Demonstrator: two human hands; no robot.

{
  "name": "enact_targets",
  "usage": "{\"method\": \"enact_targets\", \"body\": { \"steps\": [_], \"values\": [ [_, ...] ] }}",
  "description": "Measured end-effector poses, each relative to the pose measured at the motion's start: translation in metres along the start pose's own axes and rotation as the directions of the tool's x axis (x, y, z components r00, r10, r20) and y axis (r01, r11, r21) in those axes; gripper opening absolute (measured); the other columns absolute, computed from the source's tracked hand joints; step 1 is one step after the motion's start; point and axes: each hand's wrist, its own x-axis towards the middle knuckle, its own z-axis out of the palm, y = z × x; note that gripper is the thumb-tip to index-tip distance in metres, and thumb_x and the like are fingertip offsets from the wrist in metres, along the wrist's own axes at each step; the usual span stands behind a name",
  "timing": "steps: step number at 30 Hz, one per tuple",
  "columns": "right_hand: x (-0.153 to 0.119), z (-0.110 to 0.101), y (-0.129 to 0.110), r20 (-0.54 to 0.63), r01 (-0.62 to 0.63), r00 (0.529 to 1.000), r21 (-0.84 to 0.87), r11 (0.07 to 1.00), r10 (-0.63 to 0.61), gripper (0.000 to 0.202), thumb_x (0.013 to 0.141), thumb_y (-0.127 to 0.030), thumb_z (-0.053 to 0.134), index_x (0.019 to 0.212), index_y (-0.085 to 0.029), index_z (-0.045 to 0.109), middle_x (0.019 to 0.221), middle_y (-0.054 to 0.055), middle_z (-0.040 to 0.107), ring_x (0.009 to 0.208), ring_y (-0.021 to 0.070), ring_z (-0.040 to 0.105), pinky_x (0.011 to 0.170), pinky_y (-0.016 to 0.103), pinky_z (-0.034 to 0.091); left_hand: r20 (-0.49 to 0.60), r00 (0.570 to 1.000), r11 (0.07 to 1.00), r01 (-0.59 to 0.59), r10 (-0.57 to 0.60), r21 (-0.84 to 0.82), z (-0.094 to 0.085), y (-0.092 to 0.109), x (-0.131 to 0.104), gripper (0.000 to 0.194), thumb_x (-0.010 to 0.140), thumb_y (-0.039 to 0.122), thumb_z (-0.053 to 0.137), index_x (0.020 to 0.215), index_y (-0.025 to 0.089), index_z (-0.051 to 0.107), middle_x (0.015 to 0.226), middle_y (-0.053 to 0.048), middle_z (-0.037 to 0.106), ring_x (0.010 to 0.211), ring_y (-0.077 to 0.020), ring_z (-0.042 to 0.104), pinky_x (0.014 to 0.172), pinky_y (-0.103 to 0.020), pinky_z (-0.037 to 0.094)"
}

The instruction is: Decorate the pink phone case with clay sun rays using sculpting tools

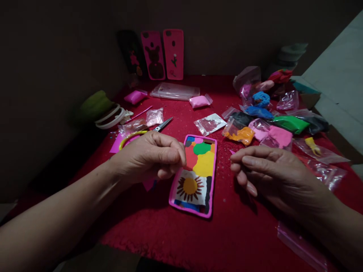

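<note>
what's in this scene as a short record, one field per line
left hand: fingers pinched, overlapping the case in view; anything held is hidden
right hand: holds a thin pink piece, mostly hidden
case: flat on red cloth; pink rim, coloured patches, sun design
back: three standing cases; clear cases lying flat
left side: scissors, white rings
right side: bags with green, blue, orange and pink contents
light: dim
</note>
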Motion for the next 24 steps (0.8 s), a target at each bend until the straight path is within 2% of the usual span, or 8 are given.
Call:
{"method": "enact_targets", "body": {
  "steps": [9,15,24],
  "values": [
    [0.0014,-0.0001,0.0006,0.016,-0.003,1.0,0.004,1.0,0.003,0.014,0.069,-0.026,0.078,0.078,-0.017,0.075,0.072,0.007,0.07,0.049,0.0098,0.061,0.039,0.014,0.047,-0.026,0.999,0.999,0.037,-0.036,0.029,-0.0014,0.0002,-0.0004,0.021,0.069,0.028,0.075,0.064,0.009,0.071,0.05,-0.003,0.061,0.032,-0.0034,0.044,0.03,-0.011,0.034],
    [0.0009,-0.0001,0.0004,0.021,0.001,1.0,0.001,1.0,-0.001,0.011,0.071,-0.025,0.077,0.079,-0.017,0.075,0.073,0.006,0.07,0.051,0.0097,0.062,0.04,0.013,0.048,-0.014,0.999,0.999,0.036,-0.036,0.024,-0.0007,0.0002,-0.0001,0.026,0.069,0.033,0.076,0.064,0.009,0.071,0.049,-0.002,0.06,0.033,-0.003,0.044,0.032,-0.011,0.033],
    [0.0,-0.0014,0.001,0.029,0.001,1.0,0.004,1.0,-0.001,0.011,0.072,-0.024,0.076,0.079,-0.017,0.075,0.071,0.006,0.07,0.05,0.0094,0.062,0.04,0.013,0.047,-0.026,0.998,0.998,0.052,-0.051,0.043,-0.001,-0.0002,-0.0006,0.025,0.068,0.033,0.077,0.062,0.009,0.07,0.048,-0.001,0.058,0.033,-0.0035,0.044,0.031,-0.011,0.034]
  ]
}}
